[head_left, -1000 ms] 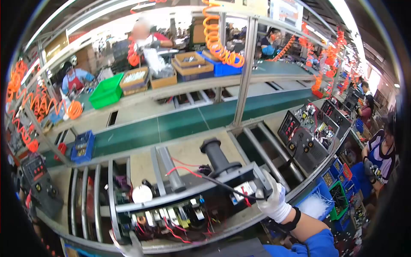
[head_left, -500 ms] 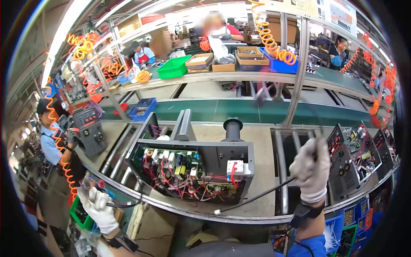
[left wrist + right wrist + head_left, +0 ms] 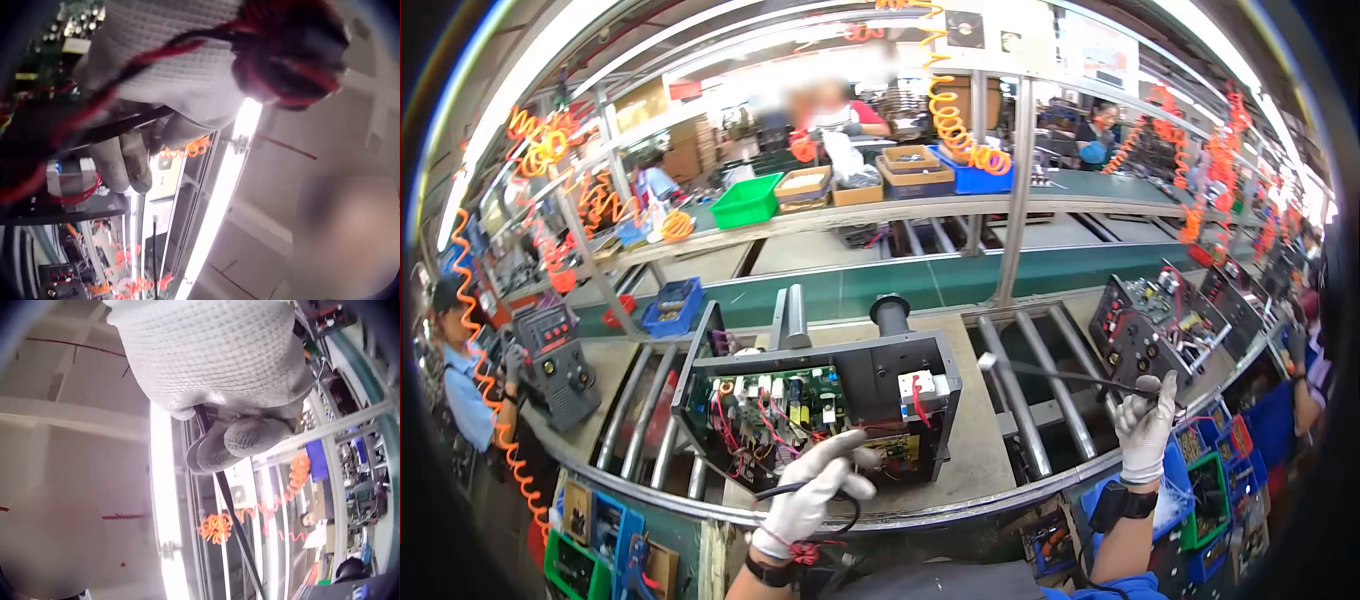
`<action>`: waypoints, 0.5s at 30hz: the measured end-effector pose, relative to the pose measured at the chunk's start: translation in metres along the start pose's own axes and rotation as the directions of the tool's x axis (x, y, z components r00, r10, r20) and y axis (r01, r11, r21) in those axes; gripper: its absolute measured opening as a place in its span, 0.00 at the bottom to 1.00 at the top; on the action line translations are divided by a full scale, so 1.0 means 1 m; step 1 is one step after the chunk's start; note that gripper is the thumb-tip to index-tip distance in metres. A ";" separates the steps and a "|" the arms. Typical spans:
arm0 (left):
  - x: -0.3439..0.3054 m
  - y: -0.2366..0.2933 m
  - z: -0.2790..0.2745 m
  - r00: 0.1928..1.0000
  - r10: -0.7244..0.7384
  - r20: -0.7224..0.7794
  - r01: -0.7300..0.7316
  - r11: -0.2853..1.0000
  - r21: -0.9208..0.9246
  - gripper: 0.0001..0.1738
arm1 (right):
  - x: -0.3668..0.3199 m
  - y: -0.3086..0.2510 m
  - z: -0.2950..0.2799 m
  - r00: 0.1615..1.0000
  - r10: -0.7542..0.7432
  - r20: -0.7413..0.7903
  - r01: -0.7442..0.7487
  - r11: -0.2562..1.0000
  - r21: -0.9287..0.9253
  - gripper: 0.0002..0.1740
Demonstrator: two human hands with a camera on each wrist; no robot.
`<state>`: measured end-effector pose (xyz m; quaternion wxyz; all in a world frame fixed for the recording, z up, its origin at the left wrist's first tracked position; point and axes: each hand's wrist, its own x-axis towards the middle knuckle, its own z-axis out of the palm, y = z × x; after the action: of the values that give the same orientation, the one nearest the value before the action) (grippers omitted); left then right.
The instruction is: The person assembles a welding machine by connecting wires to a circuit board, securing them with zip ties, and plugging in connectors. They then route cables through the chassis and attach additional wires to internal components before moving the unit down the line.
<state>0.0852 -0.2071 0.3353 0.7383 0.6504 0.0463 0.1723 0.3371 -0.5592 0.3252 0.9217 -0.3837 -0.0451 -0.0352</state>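
Note:
In front of the open machine housing point(image 3: 920, 345), my gloved left hand point(image 3: 810, 495) grips a black cable point(image 3: 780, 490) that loops below it. The left wrist view shows this cable point(image 3: 134, 125) passing between the fingers, with a twisted red and black wire point(image 3: 94, 109) hanging close by the wrist. Out to the right, my gloved right hand point(image 3: 1145, 440) holds another length of black cable point(image 3: 1060, 374), its white tip pointing left over the rollers. Curled fingers point(image 3: 256, 436) wrap that cable in the right wrist view. Inside the housing are a circuit board point(image 3: 795, 395) and a white block point(image 3: 925, 390) with red wires.
Metal rollers point(image 3: 1025, 420) flank the housing. More machines with exposed boards point(image 3: 1160, 310) stand at right, and a closed-front unit point(image 3: 555, 365) at left beside another worker point(image 3: 465, 380). Parts bins point(image 3: 1205, 500) sit low at right; coiled orange hoses point(image 3: 970, 150) hang overhead.
My hands have left the housing's two ends and now hold cables. In the last half second, the left moved rightward to the housing's front; the right hand's cable tip swung up and left.

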 end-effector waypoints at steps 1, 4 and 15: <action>0.010 -0.005 0.002 1.000 -0.006 0.029 0.005 0.999 0.034 0.24 | -0.005 0.000 -0.008 0.998 0.004 -0.058 -0.001 0.999 0.048 0.29; 0.043 -0.011 0.015 1.000 -0.001 -0.013 0.002 0.997 0.078 0.23 | -0.014 0.012 -0.014 0.988 0.006 -0.153 -0.011 0.999 -0.032 0.30; 0.126 -0.031 0.039 0.911 0.406 0.067 -0.312 0.575 0.757 0.20 | 0.032 0.059 -0.005 0.972 0.237 -0.003 -0.236 0.970 0.059 0.31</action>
<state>0.2209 -0.2067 0.3300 0.3467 0.8813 0.0228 0.3204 0.3755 -0.5222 0.2838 0.9302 -0.3593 0.0044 0.0745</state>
